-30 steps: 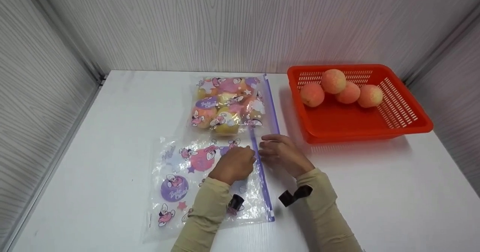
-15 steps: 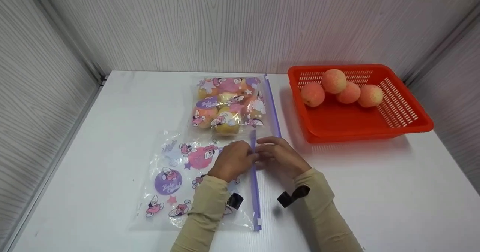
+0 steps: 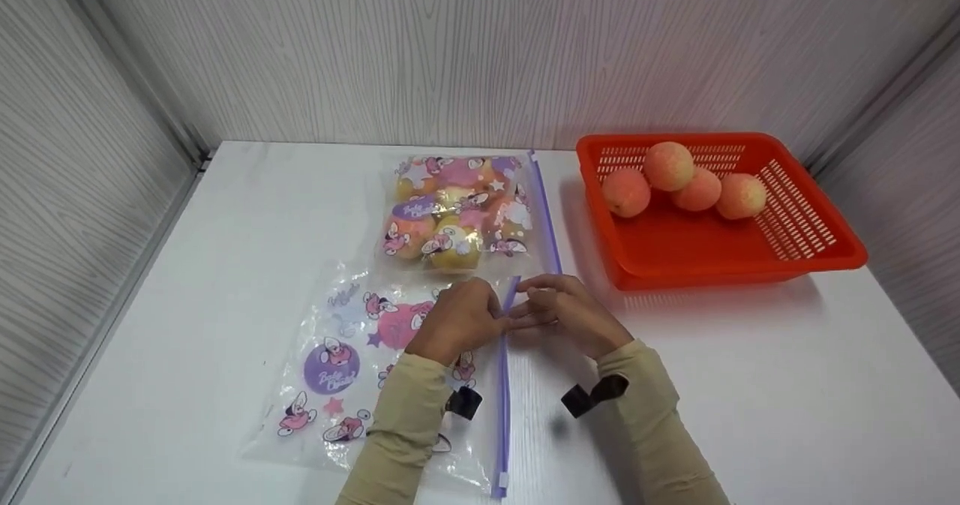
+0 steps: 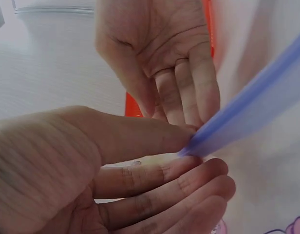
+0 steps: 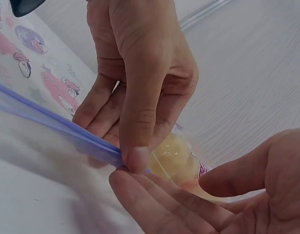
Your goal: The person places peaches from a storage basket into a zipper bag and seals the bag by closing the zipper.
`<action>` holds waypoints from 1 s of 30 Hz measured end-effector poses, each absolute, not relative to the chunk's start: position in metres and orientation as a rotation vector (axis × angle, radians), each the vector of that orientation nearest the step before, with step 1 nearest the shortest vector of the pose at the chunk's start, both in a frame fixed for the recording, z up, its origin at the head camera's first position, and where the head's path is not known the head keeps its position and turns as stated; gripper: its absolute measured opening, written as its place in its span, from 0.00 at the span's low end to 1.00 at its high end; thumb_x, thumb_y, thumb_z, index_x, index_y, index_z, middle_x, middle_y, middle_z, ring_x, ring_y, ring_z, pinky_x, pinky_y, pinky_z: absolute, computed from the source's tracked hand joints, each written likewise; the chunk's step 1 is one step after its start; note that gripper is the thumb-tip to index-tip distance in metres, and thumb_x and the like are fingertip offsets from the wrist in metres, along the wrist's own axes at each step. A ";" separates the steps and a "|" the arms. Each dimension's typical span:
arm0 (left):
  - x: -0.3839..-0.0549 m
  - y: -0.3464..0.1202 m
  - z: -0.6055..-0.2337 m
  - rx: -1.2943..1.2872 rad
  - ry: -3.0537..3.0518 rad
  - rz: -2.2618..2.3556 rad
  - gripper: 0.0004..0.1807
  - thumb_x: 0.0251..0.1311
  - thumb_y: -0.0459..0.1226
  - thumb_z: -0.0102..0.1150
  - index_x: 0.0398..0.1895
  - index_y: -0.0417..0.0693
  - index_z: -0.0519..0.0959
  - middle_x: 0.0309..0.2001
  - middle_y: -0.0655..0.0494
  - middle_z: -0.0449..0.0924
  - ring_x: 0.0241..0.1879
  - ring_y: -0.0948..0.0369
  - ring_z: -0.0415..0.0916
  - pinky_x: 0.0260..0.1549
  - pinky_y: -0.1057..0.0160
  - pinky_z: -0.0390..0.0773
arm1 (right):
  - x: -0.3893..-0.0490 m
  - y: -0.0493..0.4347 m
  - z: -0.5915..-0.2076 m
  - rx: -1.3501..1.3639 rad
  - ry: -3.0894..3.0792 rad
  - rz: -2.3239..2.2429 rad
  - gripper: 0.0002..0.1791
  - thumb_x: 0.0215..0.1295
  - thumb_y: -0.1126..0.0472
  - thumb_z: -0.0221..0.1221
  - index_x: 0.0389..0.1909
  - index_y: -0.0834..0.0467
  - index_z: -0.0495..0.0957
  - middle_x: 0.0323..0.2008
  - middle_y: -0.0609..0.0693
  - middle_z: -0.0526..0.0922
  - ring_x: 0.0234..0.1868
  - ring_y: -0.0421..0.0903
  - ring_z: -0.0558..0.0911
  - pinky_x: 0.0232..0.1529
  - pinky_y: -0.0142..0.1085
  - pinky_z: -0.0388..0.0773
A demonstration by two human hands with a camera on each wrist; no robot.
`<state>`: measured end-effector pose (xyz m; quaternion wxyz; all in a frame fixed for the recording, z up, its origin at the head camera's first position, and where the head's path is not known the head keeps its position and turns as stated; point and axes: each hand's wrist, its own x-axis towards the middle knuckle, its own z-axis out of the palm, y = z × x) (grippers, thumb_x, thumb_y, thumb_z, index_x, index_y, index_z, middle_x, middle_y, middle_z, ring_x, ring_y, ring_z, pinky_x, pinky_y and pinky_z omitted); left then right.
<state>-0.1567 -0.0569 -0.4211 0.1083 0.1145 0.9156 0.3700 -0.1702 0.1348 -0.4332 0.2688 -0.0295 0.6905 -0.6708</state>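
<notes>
A flat clear zip bag (image 3: 332, 370) with pink and purple cartoon prints lies in front in the head view. Along its right edge runs a purple zip strip (image 3: 504, 415), with a white slider (image 3: 503, 480) at the near end. My left hand (image 3: 459, 323) pinches the strip's far end between thumb and forefinger. Opposite it, my right hand (image 3: 576, 316) has its fingers extended, fingertips at the strip beside the left thumb. In the right wrist view the right thumb (image 5: 237, 173) stands apart from its fingers. Behind lies a filled zip bag (image 3: 457, 212) holding several round fruits.
At the back right stands a red plastic basket (image 3: 739, 265) with several peaches (image 3: 667, 166) in it. White wood-grain panels (image 3: 420, 55) rise at the back and both sides of the white table (image 3: 750, 385).
The front bag has turned, its near end swinging left and toward me. My left hand has shifted slightly left, and the right fingertips have come to the strip's far end.
</notes>
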 end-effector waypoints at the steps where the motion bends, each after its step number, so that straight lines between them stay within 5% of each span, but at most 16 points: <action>1: -0.156 -0.057 -0.418 0.340 2.677 1.103 0.10 0.57 0.39 0.73 0.26 0.41 0.87 0.23 0.58 0.79 0.22 0.62 0.72 0.21 0.66 0.70 | -0.170 0.135 -0.431 -0.077 1.865 -1.810 0.21 0.77 0.64 0.44 0.63 0.71 0.67 0.47 0.66 0.86 0.44 0.57 0.89 0.52 0.49 0.83; 7: -0.152 -0.062 -0.402 0.369 2.588 1.257 0.07 0.60 0.36 0.66 0.32 0.40 0.88 0.22 0.58 0.83 0.22 0.62 0.78 0.23 0.65 0.77 | -0.168 0.138 -0.419 -0.077 1.859 -1.862 0.22 0.79 0.60 0.48 0.63 0.72 0.64 0.48 0.66 0.85 0.46 0.59 0.88 0.51 0.50 0.83; 17: -0.149 -0.067 -0.389 0.339 2.375 1.877 0.11 0.68 0.35 0.60 0.46 0.36 0.84 0.32 0.50 0.87 0.27 0.56 0.86 0.29 0.61 0.86 | -0.158 0.146 -0.399 -0.416 1.928 -1.832 0.25 0.75 0.56 0.57 0.69 0.60 0.72 0.53 0.62 0.81 0.48 0.59 0.84 0.53 0.51 0.83; 30: -0.133 -0.061 -0.369 0.559 2.605 1.941 0.10 0.69 0.39 0.63 0.45 0.43 0.85 0.37 0.56 0.87 0.35 0.64 0.84 0.40 0.65 0.85 | -0.149 0.146 -0.383 -0.625 1.727 -1.938 0.28 0.76 0.64 0.54 0.74 0.61 0.63 0.60 0.64 0.78 0.53 0.63 0.84 0.56 0.58 0.79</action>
